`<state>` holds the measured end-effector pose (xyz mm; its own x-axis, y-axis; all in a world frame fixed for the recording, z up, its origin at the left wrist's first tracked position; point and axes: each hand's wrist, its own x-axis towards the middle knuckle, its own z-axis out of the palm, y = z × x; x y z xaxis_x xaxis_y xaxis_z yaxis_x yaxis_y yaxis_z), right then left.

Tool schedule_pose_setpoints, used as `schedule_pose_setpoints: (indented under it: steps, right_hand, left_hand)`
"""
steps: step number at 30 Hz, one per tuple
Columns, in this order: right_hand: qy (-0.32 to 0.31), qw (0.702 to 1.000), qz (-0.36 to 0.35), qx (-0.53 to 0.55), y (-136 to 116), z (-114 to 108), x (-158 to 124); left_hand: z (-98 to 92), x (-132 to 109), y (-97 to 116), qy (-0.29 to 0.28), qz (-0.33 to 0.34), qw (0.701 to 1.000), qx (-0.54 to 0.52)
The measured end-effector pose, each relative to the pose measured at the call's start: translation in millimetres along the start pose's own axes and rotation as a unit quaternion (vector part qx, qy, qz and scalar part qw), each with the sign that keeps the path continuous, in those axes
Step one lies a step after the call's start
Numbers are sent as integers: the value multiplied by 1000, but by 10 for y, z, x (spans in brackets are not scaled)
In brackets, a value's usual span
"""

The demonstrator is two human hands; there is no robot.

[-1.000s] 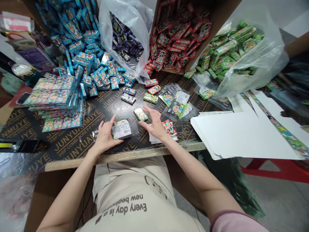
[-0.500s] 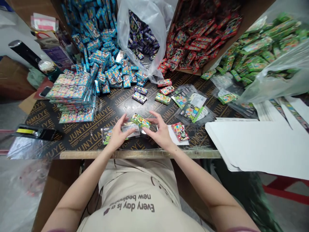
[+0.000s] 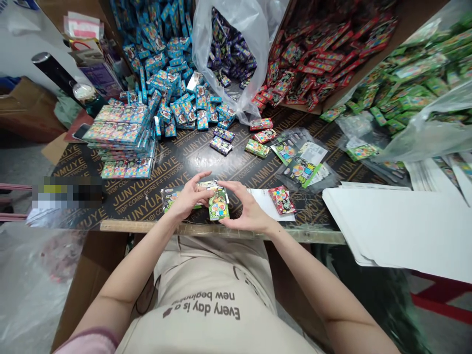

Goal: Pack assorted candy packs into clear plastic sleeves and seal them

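Note:
A small green candy box [image 3: 219, 205] with a colourful printed front stands between my hands near the table's front edge. My right hand [image 3: 246, 207] grips it, with the index finger at the top and the thumb at the bottom corner. From the other side, my left hand [image 3: 190, 197] has its thumb against the box's upper left edge, and its index finger stretches out above. Some of the left fingers are hidden. Partly under my left hand lies a clear printed bag [image 3: 170, 197]. A red box [image 3: 281, 200] rests on white paper [image 3: 261, 200] to the right.
Behind are piles of blue boxes [image 3: 180, 110], purple boxes [image 3: 232, 54] in a plastic bag, red boxes [image 3: 317, 64] and green boxes [image 3: 409, 93]. Stacked wrapped packs [image 3: 120, 132] stand left. Printed bags [image 3: 302, 157] and white sheets [image 3: 391, 221] lie right. Several loose boxes [image 3: 221, 144] sit mid-table.
The green box has turned from lying sideways to upright, its front facing up toward me. My right hand has closed around its ends. The view has shifted slightly left.

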<state>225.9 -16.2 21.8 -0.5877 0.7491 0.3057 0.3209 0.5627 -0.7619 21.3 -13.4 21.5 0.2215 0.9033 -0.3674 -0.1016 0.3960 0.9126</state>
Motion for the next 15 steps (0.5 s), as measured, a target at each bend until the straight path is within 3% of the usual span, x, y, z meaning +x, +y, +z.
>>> schedule_pose_setpoints:
  steps: [2,3,5,7,9,11,13,15]
  right_hand:
    - [38,998,5,-57,59,-1,1]
    - [63,994,14,-94,107,-6,-6]
    - [107,982,39,-153,225,-27,-34]
    - [137,975,70,-164,344,-49,-71]
    - [164,976,104,-101,428,-47,-102]
    - [188,973,130,15,457,-10,-110]
    - [197,961,141,131,427,66,-89]
    - [186,951,139,203,351,167,-54]
  left_hand:
    - [-93,18,-45,20,63,990,126]
    - [-158,28,-77,36,104,969,219]
    - [-309,43,-153,52,164,889,425]
    - [-439,46,-229,32,168,804,570]
    - [-491,31,-277,16,162,777,608]
    - [-432,-1,-279,36,177,810,558]
    - [-270,-36,-238,75,181,886,420]
    - [-53,-58,-178,62,128,970,200]
